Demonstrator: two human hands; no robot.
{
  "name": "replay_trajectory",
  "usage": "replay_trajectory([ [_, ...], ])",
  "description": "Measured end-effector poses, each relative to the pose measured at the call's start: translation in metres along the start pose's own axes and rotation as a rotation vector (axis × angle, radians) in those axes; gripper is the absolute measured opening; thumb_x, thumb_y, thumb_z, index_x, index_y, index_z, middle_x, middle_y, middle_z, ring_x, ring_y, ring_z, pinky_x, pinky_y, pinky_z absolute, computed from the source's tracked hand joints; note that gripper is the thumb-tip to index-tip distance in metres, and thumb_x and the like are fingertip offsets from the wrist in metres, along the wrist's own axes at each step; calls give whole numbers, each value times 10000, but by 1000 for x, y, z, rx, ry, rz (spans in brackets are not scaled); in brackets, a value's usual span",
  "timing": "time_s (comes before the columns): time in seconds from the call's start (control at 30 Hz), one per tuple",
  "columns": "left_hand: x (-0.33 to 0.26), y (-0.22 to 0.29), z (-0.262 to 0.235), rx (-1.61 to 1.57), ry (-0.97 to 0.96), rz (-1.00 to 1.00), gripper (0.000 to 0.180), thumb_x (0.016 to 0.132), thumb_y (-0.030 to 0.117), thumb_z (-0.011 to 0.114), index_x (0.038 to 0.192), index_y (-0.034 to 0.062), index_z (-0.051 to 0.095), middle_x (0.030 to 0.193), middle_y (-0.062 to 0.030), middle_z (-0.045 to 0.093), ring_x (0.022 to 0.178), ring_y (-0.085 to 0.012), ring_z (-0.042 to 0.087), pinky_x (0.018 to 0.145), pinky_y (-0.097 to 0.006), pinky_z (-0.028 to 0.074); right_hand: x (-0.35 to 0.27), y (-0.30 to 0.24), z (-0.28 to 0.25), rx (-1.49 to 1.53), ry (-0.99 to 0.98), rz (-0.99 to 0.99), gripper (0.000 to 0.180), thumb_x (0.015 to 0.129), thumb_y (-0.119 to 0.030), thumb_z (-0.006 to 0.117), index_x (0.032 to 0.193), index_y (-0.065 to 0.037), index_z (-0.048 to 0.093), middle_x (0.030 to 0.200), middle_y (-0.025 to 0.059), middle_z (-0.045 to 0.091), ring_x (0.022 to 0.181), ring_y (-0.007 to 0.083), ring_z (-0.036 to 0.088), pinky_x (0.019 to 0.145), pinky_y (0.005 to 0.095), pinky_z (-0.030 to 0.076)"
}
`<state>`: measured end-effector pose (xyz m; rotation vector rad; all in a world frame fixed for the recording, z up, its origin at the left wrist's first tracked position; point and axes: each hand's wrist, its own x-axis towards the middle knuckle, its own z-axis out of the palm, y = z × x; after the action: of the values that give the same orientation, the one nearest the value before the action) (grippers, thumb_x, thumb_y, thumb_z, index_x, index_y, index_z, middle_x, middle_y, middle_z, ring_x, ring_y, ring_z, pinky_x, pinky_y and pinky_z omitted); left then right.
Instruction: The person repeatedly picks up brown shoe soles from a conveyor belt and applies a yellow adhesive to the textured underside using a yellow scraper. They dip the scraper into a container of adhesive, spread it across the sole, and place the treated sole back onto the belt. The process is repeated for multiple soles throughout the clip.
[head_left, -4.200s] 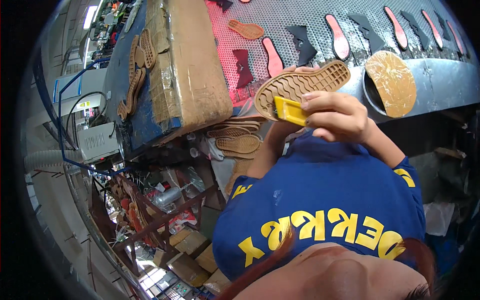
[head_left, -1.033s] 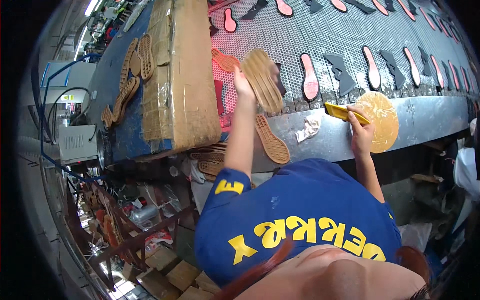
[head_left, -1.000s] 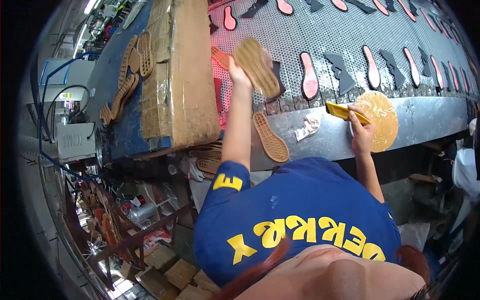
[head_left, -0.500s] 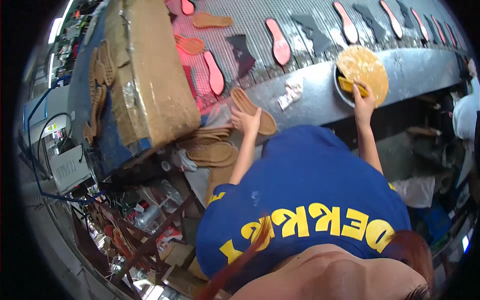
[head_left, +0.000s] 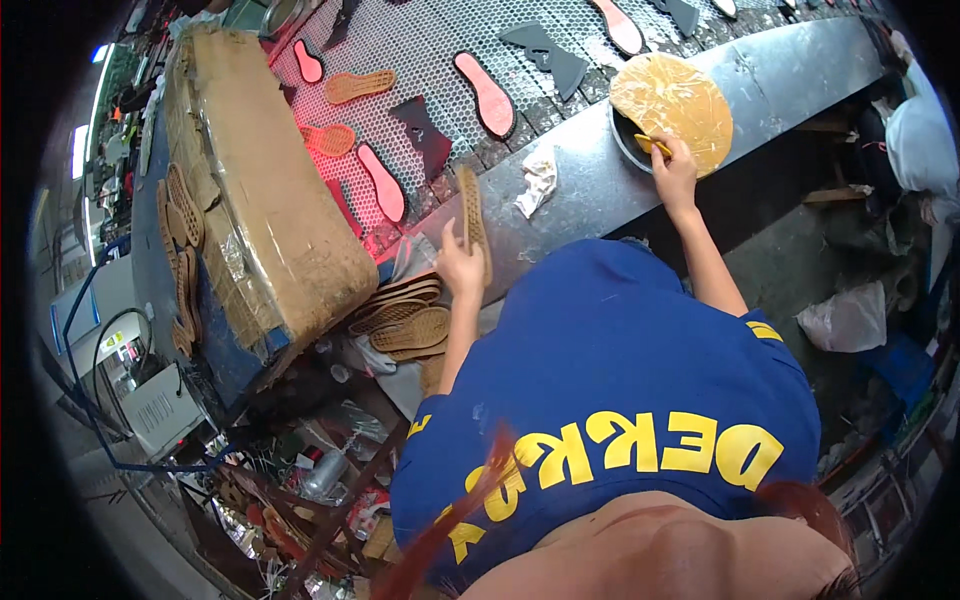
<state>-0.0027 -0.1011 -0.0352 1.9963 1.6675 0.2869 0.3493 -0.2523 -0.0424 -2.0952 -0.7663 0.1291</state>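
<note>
My left hand (head_left: pixel 458 268) grips a tan rubber shoe sole (head_left: pixel 471 215) that stands on edge against the metal ledge (head_left: pixel 590 180). Just below it lies a stack of tan soles (head_left: pixel 405 318). My right hand (head_left: pixel 675 172) holds a yellow brush (head_left: pixel 650 146) at the rim of a round pot (head_left: pixel 668 100) covered with a crusted tan layer of glue. A crumpled white rag (head_left: pixel 538 178) lies on the ledge between my hands.
A perforated conveyor (head_left: pixel 450 50) carries pink insoles (head_left: pixel 485 92), tan soles and dark cut pieces. A large cardboard-wrapped block (head_left: pixel 265 190) stands at the left with soles beside it. Cluttered shelves and cables fill the lower left; white bags lie at the right.
My left hand left one sole on the conveyor, came back to the ledge and took hold of another sole. My right hand brought the brush to the glue pot.
</note>
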Motion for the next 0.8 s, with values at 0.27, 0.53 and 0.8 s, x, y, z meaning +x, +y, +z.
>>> replay_trajectory([
  [0.27, -4, 51, -94, -45, 147, 374, 482, 684, 3, 759, 1137, 81, 613, 967, -109, 657, 825, -293, 617, 802, -399, 465, -8, 28, 17, -501, 38, -325, 155, 796, -66, 641, 936, -102, 696, 804, 87, 570, 811, 275, 576, 718, 404, 481],
  [0.53, -2, 94, -108, -27, 23, 503, 495, 697, -42, 737, 1163, 42, 590, 1129, -142, 559, 1041, -326, 578, 870, -402, 486, -4, 21, 17, -222, 112, -210, 136, 818, -94, 666, 949, -111, 701, 811, 94, 596, 822, 290, 585, 731, 397, 481],
  [0.8, 21, 126, -68, -297, 27, 536, 461, 679, 12, 811, 1097, 17, 617, 1117, -102, 597, 928, -217, 648, 792, -330, 561, -10, 26, 18, -215, 39, -198, 132, 821, -101, 675, 950, -110, 703, 852, 86, 633, 837, 283, 604, 744, 382, 491],
])
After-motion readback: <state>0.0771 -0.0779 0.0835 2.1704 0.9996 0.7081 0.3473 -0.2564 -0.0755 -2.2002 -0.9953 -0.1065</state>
